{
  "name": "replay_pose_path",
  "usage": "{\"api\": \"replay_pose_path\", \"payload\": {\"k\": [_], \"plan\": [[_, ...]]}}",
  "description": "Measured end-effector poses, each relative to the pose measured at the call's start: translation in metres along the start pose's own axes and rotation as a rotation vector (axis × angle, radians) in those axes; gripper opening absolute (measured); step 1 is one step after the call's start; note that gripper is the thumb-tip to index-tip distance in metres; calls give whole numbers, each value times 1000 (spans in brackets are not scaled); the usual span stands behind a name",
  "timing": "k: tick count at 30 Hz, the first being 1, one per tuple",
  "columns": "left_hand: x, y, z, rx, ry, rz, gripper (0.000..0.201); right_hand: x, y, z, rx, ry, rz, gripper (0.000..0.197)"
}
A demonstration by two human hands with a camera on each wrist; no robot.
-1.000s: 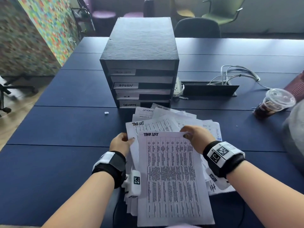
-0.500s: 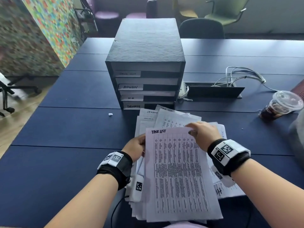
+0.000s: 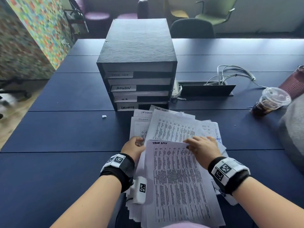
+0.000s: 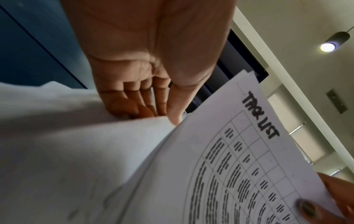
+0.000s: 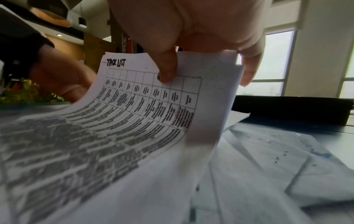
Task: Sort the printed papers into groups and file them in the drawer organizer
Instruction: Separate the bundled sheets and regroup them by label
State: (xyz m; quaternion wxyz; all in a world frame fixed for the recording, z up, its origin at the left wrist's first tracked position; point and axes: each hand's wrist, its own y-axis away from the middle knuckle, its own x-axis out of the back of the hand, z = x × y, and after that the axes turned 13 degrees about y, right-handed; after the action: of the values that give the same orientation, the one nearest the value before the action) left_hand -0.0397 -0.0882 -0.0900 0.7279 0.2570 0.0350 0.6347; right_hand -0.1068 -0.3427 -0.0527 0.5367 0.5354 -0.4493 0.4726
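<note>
Pinching TASK LIST sheet (image 5: 145,106): right hand (image 5: 191,30), thumb atop; head view hides left hand (image 4: 134,68) fingers (image 4: 122,104), curled clasping stack (image 4: 57,136).

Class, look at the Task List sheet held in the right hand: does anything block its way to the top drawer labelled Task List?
Nothing visible does. The right hand pinches the sheet; only loose papers lie flat on the table before the organizer, below its top drawer.

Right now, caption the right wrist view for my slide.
Right hand pinches the Task List sheet above loose papers.
</note>
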Motion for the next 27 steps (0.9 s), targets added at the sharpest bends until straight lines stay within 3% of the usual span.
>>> {"api": "replay_pose_path", "payload": {"k": [4,9,14,20,25,27], "plan": [[-9,3,5,-22,-197,-82,4,4,-5,13,-82,-6,45,20],[10,6,24,-129,-78,230,9,15,-10,30,-96,40,40,18],[49,-5,52,-232,-242,283,21,30,-19,30,-58,36,110,15],[57,2,83,-326,-391,83,26,53,-34,10,85,95,373,6],[40,12,92,-370,-541,-170,34,63,-38,-12,207,109,338,12],[36,12,93,-381,-523,-243,23,62,-41,-16,241,45,304,15]]}}
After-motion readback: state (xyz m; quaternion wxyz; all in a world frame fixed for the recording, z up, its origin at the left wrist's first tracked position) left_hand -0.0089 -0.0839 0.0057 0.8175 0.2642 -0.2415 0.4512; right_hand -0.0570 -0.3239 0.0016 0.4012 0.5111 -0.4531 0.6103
